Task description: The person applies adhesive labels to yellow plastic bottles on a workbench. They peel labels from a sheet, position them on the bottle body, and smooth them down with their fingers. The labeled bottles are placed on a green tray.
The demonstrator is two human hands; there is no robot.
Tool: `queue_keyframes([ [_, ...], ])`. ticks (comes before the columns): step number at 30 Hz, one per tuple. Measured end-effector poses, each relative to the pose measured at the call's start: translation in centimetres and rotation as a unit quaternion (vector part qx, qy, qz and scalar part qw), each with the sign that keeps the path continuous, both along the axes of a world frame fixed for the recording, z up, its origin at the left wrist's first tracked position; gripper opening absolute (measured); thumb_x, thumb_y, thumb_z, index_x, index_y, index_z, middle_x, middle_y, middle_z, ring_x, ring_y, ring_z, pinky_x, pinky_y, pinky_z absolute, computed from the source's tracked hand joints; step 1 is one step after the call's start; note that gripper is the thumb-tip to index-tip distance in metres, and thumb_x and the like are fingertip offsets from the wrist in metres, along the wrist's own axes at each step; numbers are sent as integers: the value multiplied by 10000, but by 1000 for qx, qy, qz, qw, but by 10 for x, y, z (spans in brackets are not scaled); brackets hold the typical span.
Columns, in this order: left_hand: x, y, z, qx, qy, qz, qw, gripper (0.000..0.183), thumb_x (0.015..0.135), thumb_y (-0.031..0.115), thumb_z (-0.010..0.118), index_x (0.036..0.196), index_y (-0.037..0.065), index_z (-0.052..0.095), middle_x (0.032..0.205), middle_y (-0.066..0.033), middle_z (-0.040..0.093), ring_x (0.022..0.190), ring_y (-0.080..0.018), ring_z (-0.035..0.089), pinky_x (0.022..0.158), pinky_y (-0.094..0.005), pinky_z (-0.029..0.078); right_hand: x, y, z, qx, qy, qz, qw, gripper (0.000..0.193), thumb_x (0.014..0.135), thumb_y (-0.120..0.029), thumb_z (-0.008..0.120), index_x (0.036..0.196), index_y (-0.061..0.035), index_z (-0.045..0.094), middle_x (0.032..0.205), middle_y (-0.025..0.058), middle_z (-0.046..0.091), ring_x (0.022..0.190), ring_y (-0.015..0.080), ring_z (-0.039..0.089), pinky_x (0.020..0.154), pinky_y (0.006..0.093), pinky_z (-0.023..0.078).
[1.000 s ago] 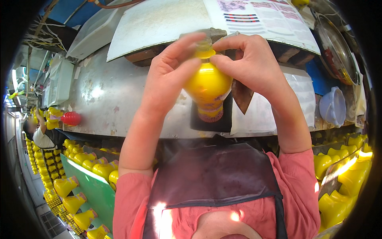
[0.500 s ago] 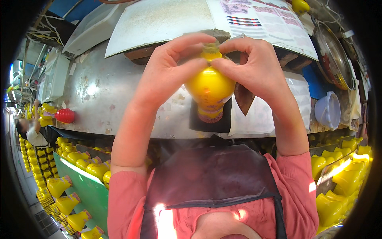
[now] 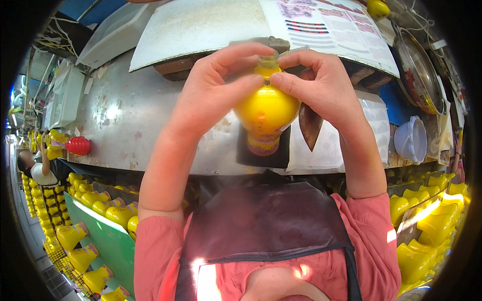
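Observation:
A glossy yellow bottle (image 3: 266, 111) with a round body, narrow waist and clear neck stands on a black pad (image 3: 246, 155) at the table's near side. My left hand (image 3: 213, 83) curls around its neck from the left, thumb on the shoulder. From the other side my right hand (image 3: 324, 83) closes in, its thumb and index finger at the neck. Both thumb tips nearly meet below the clear rim. A brown pointed blade-like piece (image 3: 310, 128) juts out below my right palm; its other end is hidden. The fingertips behind the neck are partly hidden.
A white board (image 3: 201, 30) and printed sheets (image 3: 311, 25) lie across the table's far side. A pale bucket (image 3: 410, 140) stands at right, a red ribbed object (image 3: 78, 146) at left. Several yellow bottles (image 3: 120, 214) flank me. Another person (image 3: 42, 168) works far left.
My right thumb has shifted slightly at the neck. The brown piece has tilted a little. Both hands stay around the bottle, and the whole view has shifted slightly.

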State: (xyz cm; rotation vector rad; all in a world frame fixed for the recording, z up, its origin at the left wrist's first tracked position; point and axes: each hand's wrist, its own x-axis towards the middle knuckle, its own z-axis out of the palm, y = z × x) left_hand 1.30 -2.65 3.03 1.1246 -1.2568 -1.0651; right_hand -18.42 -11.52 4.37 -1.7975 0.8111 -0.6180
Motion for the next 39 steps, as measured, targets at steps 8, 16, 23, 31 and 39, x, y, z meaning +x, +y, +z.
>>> queue_keyframes([
  [8,-2,1,3,20,13,6,1000,377,900,0,661,1273,41,688,1185,-58,717,1108,-126,640,986,-296,513,-5,-6,5,16,38,23,999,351,898,-212,778,1137,35,708,751,45,710,594,48,620,524,209,469],
  [16,-4,2,3,20,30,6,999,379,898,-4,653,1274,35,687,1175,-69,721,1083,-123,649,972,-289,522,-5,-6,3,37,-3,17,999,327,877,-255,746,1019,39,760,830,83,733,696,93,671,616,257,535],
  [23,-2,1,3,23,27,-3,999,384,901,-3,650,1282,35,685,1187,-63,714,1095,-118,641,977,-290,520,-5,-5,10,-19,19,20,999,292,894,-168,783,1091,45,753,845,44,718,700,85,658,620,240,516],
  [31,-2,0,1,12,8,-5,1000,437,931,13,678,1365,30,629,1187,-105,718,1080,-143,668,964,-289,540,-5,15,5,-355,44,-80,931,151,845,-233,746,866,-86,773,745,174,678,662,343,666,614,413,524],
  [39,-2,0,0,5,2,2,1000,436,926,2,678,1358,28,632,1197,-110,714,1086,-144,668,970,-292,543,0,15,2,-309,6,-86,947,137,833,-211,759,825,-76,773,731,157,683,662,336,673,621,419,520],
])
